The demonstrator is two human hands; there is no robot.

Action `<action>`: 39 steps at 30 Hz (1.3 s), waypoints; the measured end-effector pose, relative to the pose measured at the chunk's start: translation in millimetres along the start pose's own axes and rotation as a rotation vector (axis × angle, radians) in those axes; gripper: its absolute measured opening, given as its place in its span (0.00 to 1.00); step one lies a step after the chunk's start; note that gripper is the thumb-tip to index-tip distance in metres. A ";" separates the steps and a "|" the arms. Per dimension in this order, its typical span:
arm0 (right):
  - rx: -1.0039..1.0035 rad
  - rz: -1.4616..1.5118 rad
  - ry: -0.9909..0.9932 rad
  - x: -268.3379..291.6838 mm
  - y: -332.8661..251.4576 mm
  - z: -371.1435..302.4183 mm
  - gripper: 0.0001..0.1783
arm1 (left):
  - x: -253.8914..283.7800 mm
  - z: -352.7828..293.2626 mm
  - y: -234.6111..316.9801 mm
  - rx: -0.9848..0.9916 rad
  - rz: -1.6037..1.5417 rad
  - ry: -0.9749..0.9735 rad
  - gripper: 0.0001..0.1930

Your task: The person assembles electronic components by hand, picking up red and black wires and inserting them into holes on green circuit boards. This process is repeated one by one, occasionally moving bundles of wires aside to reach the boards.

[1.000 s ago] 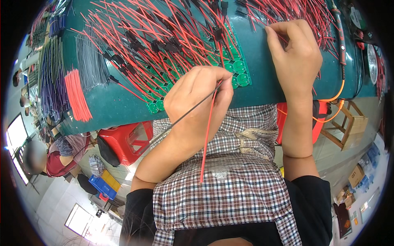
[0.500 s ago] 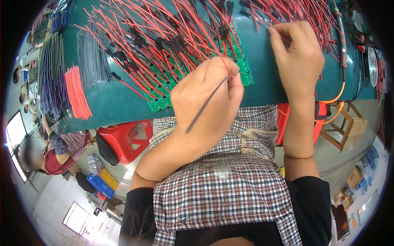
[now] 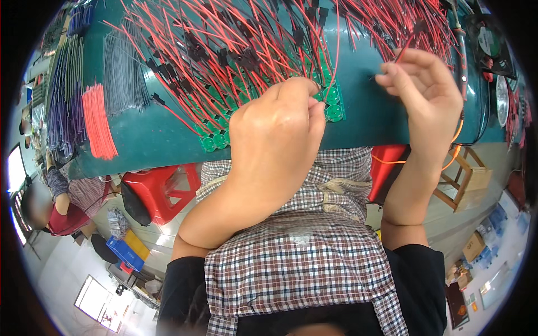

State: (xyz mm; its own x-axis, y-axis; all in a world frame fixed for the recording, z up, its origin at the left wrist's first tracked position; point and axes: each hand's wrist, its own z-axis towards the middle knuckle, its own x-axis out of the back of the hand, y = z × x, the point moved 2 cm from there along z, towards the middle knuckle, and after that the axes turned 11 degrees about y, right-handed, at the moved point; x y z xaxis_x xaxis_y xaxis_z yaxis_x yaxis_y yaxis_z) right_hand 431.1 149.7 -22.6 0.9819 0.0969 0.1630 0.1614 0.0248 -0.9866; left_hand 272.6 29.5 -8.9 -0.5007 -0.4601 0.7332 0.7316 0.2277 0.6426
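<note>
My left hand is closed in a pinch at the right end of the green circuit boards. Whatever its fingertips hold is hidden by the hand. Many red and black wires with black plugs rise from these boards, and one red wire curves up just right of the fingertips. To the right, my right hand pinches a red-and-black wire lead. A black plug tops that lead, and a dark end pokes out left of the thumb. Behind this hand lies a pile of red and black leads.
Bundles of grey wires, purple wires and short red wires lie on the green table at left. A soldering iron with an orange cord lies at right. Red stools stand below; another person sits far left.
My right hand has moved right and now pinches a wire lead; before, none showed in it. The dark wire end lying across the back of my left hand is gone from view.
</note>
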 end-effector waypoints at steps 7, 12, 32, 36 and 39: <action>0.059 -0.203 -0.065 1.8 17.1 -6.8 0.05 | 1.9 1.2 0.7 0.002 -0.004 0.005 0.05; 0.049 -0.063 -0.021 -1.5 13.5 -6.1 0.07 | 4.2 1.9 1.1 -0.006 -0.029 0.005 0.04; -0.444 0.546 -0.417 -38.2 6.4 31.5 0.05 | 61.6 -12.9 -20.0 0.144 -0.295 0.102 0.08; -0.438 0.526 -0.377 -38.3 4.7 29.5 0.04 | 64.1 -13.6 -24.1 0.170 -0.298 0.117 0.07; -0.427 0.607 -0.417 -35.7 1.3 24.5 0.04 | 65.5 -13.9 -27.0 0.172 -0.311 0.125 0.07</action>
State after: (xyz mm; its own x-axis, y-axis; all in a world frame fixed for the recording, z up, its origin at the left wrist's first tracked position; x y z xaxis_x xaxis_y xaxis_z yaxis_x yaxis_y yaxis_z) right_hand 393.9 170.6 -29.5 0.8068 0.3326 -0.4884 -0.2755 -0.5195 -0.8088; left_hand 226.5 -18.6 18.7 -0.6184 -0.6287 0.4715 0.4600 0.1968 0.8658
